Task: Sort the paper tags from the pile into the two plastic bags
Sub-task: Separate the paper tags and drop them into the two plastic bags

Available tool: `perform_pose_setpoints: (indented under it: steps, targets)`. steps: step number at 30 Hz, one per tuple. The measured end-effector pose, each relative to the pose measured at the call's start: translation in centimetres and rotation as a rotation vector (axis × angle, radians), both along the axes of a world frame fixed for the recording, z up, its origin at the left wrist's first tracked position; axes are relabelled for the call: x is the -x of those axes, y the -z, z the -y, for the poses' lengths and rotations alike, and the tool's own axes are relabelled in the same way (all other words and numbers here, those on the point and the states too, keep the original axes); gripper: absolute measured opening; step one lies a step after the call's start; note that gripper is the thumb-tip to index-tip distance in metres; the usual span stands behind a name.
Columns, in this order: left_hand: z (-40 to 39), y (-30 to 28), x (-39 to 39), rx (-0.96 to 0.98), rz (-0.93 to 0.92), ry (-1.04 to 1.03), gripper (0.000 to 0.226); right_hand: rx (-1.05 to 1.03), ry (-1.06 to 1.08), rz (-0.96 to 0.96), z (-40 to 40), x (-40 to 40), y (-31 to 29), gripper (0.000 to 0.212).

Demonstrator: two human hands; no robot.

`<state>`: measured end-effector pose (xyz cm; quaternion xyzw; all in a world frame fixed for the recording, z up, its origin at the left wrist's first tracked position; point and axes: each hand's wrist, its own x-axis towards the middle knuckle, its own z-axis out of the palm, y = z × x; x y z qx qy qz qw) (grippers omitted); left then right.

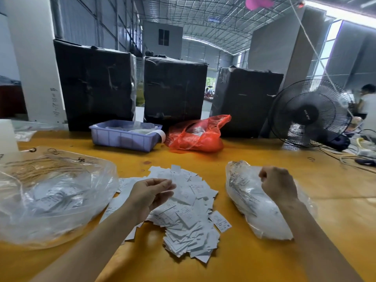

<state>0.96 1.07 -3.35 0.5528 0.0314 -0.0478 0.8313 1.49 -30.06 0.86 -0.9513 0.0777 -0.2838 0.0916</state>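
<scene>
A heap of white paper tags [189, 218] lies on the orange table in front of me. A large clear plastic bag [50, 196] with some tags in it lies to the left. On the right is a smaller clear plastic bag [252, 206], stuffed with tags. My left hand [150, 195] hovers over the heap's near left side, and its thumb and fingertips pinch a white tag [172, 177]. My right hand [277, 185] is curled into a fist over the top of the right bag. Its fingers are hidden, and I see nothing in it.
A lilac plastic tray [122, 137] and a red plastic bag [196, 135] sit further back on the orange table [264, 151]. Three black-wrapped boxes [175, 88] stand behind them. A black fan [310, 113] and cables occupy the far right. Rubber bands lie at the left.
</scene>
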Motion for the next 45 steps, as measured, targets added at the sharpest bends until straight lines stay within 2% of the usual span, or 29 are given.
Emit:
perform_pose_setpoints:
  steps: [2, 4, 5, 7, 8, 10, 12, 13, 15, 18, 21, 24, 26, 28, 30, 34, 41, 45]
  targets:
    - [0.3, 0.0, 0.2, -0.014, 0.001, 0.004, 0.029, 0.119, 0.091, -0.313, 0.6, 0.3, 1.4, 0.021]
    - [0.4, -0.2, 0.3, -0.035, 0.014, -0.003, 0.03, 0.168, 0.122, -0.455, 0.2, 0.7, 1.4, 0.025]
    - [0.4, -0.2, 0.4, -0.05, 0.023, -0.016, 0.027, 0.202, 0.137, -0.424, -0.4, 1.0, 0.8, 0.023]
    - [0.2, -0.2, 0.3, -0.101, 0.051, -0.06, 0.018, 0.302, 0.149, -0.204, -2.5, 1.4, -0.5, 0.016]
    - [0.0, -0.1, 0.2, -0.128, 0.066, -0.084, 0.014, 0.309, 0.089, -0.085, -4.1, 1.3, -1.0, 0.019]
    - [-0.4, 0.0, 0.0, -0.167, 0.085, -0.122, 0.013, 0.117, -0.231, -0.022, -8.1, 0.9, -1.2, 0.023]
    - [-0.7, 0.2, -0.1, -0.198, 0.096, -0.136, 0.015, -0.128, -0.522, -0.219, -11.8, 0.5, -0.4, 0.021]
    - [-0.8, 0.2, -0.1, -0.213, 0.103, -0.133, 0.015, -0.153, -0.562, -0.336, -13.2, 0.1, 0.4, 0.026]
    - [-0.9, 0.2, 0.1, -0.237, 0.125, -0.118, 0.015, -0.08, -0.53, -0.461, -14.7, -1.2, 2.1, 0.037]
    - [-1.0, 0.1, 0.2, -0.243, 0.154, -0.092, 0.016, -0.108, -0.471, -0.4, -14.6, -2.3, 3.9, 0.024]
    - [-0.9, 0.0, 0.1, -0.237, 0.149, -0.066, 0.021, -0.318, -0.494, -0.26, -13.9, -2.7, 4.7, 0.013]
    - [-0.7, 0.2, 0.1, -0.229, 0.133, -0.068, 0.012, -0.488, -0.526, -0.167, -13.6, -2.6, 4.0, 0.009]
    - [-0.6, 0.1, 0.1, -0.258, 0.132, -0.067, 0.008, -0.736, -0.566, -0.095, -13.4, -2.6, 2.8, 0.002]
    - [-0.6, 0.0, 0.1, -0.287, 0.131, -0.062, 0.008, -0.974, -0.663, -0.079, -13.3, -2.1, 1.4, 0.006]
    - [-0.5, 0.0, 0.0, -0.305, 0.117, -0.06, 0.008, -1.088, -0.76, -0.125, -13.5, -1.5, 0.3, 0.007]
    - [-0.4, -0.1, 0.1, -0.351, 0.109, -0.037, 0.019, -0.972, -0.863, -0.164, -14.5, -0.5, -0.7, 0.006]
    - [-0.4, -0.2, 0.2, -0.344, 0.111, 0.019, 0.018, -0.662, -0.832, -0.069, -14.7, -0.7, -0.2, 0.008]
    - [-0.6, -0.3, 0.2, -0.335, 0.119, 0.061, 0.021, -0.617, -0.826, -0.054, -14.6, -0.7, -0.1, 0.007]
